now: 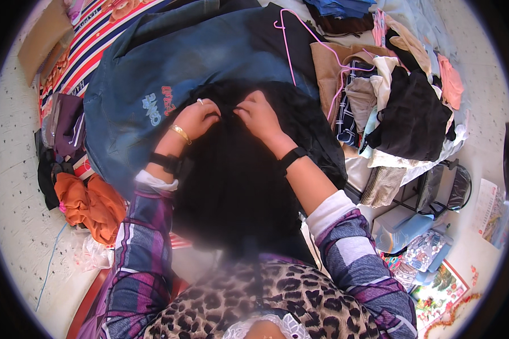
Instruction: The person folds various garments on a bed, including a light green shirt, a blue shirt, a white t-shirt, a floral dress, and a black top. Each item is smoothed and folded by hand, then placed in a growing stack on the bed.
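Observation:
A black cloth garment spreads in front of me, its near part blurred and dark. My left hand, with a ring and a bangle, pinches the garment near its far edge. A short gap to the right, my right hand grips the same cloth between thumb and bent fingers. Beneath and beyond it lies a large blue garment with raised lettering, close to my left hand. A pink clothes hanger rests beyond my right hand, partly over the blue garment.
Piled clothes lie on the right, beside a brown fold-up box or bag. An orange cloth and a purple garment lie at left. A cardboard box stands on the striped bedding at far left.

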The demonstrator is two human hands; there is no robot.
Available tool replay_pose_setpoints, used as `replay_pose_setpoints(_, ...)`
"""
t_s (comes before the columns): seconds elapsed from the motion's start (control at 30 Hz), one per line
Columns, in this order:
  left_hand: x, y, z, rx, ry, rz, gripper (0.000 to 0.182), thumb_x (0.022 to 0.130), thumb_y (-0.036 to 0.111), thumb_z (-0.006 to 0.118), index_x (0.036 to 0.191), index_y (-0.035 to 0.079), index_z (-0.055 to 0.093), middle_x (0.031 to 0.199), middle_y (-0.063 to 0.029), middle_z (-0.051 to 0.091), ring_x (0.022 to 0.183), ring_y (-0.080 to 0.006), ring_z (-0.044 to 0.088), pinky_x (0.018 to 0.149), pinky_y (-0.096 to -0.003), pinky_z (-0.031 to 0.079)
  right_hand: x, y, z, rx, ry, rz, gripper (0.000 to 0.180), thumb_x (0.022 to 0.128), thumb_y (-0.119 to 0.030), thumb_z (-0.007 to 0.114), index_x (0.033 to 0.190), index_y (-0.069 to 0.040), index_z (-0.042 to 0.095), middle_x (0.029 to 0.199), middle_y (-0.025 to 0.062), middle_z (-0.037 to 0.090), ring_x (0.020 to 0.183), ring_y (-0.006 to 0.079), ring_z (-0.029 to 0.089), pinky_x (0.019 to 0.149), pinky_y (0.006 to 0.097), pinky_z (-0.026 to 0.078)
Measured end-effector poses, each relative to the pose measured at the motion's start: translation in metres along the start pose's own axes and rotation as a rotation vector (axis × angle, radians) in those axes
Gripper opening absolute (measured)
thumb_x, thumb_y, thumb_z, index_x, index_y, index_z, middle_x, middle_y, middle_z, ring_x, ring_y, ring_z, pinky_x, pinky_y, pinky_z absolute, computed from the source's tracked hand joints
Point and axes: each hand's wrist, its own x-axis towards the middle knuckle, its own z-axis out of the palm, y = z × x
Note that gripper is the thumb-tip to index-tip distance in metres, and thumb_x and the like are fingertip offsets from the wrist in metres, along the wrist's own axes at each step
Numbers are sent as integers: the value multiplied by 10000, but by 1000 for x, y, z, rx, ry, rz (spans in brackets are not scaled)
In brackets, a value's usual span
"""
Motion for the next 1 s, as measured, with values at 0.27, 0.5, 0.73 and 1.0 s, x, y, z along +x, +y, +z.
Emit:
replay_pose_setpoints(0.27,21,7,10,58,-54,-165,313,743,204,814,969,43,669,841,-95,669,804,-276,642,732,-365,512,6,-10,13,-63,13,197,134,816,-197,721,857,-77,682,947,98,574,825,306,620,709,428,511)
replay_pose_setpoints(0.5,31,-12,33,-124,-30,-367,370,666,209,864,924,37,662,759,-35,642,694,-155,582,671,-310,495,-3,-12,5,628,121,139,302,849,60,570,1136,-28,607,1181,132,545,939,264,656,833,338,534)
replay_pose_setpoints(0.73,57,-20,20,-5,-320,-338,322,673,209,851,893,35,695,735,-63,672,703,-194,621,679,-329,493,-85,-53,-13,34,-197,-249,408,779,-55,660,1181,-17,598,1207,156,576,1165,321,554,980,427,443)
replay_pose_setpoints(1.0,56,0,-3,72,-318,-263,379,685,267,857,934,27,702,888,-127,696,843,-261,651,784,-341,514,-120,-52,0,-73,-254,-214,511,794,-55,641,1291,18,545,1348,150,541,1290,296,493,1058,425,393)
